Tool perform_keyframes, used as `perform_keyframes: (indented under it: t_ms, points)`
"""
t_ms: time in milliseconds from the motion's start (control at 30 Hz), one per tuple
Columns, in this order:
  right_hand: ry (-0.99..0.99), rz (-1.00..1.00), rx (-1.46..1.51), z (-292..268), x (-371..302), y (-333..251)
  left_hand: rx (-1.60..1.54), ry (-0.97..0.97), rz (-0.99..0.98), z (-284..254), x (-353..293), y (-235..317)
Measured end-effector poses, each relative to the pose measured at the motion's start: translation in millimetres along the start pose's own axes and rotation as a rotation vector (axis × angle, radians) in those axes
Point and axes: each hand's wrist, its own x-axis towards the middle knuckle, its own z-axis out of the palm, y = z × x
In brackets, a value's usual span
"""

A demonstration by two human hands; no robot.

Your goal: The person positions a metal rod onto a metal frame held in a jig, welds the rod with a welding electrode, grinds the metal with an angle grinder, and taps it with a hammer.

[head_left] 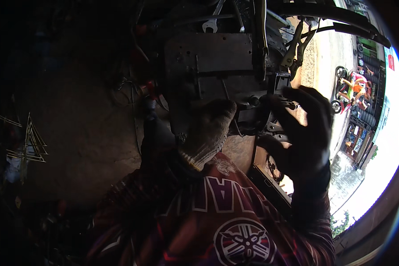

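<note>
My left hand [210, 126], in a pale knitted glove, is at the near edge of a dark metal plate [221, 46]. Its fingers look closed beside a dark metal piece [252, 113]; shadow hides what they hold. To the right, my right hand [310, 128] is raised with thumb and fingers curved apart, nothing visibly gripped. Between its thumb and fingers, a riveted metal tool, apparently locking pliers [275, 127], shows beside the dark piece. Another pair of locking pliers [292, 55] is clamped at the plate's far right.
An open-ended wrench [210, 25] lies beyond the plate. Cables [135, 95] hang at its left, and thin rods [29, 144] are on the floor at far left. A dark curved bar [328, 12] juts out at upper right. Outside, people ride a motorcycle [352, 91] on the bright street.
</note>
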Motion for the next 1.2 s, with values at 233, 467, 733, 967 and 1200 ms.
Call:
perform_keyframes:
  t_ms: [233,467,733,967,1200]
  points:
    - [-0.177,0.021,-0.191,59.2,14.4,-21.9,0.184,-0.095,0.389,-10.3,4.3,-25.5]
    - [-0.169,-0.005,-0.357,72.6,22.7,-19.4,0.226,-0.130,0.591,-16.3,13.7,-51.8]
    - [-0.167,0.000,-0.407,75.0,18.5,-23.4,0.132,-0.176,0.658,-21.2,15.7,-73.4]
    - [-0.120,-0.043,-0.387,59.1,15.8,-28.5,0.394,-0.047,0.431,-10.7,2.1,-46.4]
    - [0.172,-0.092,-0.122,24.6,26.2,-14.0,0.021,0.030,0.129,-10.1,6.3,-28.9]
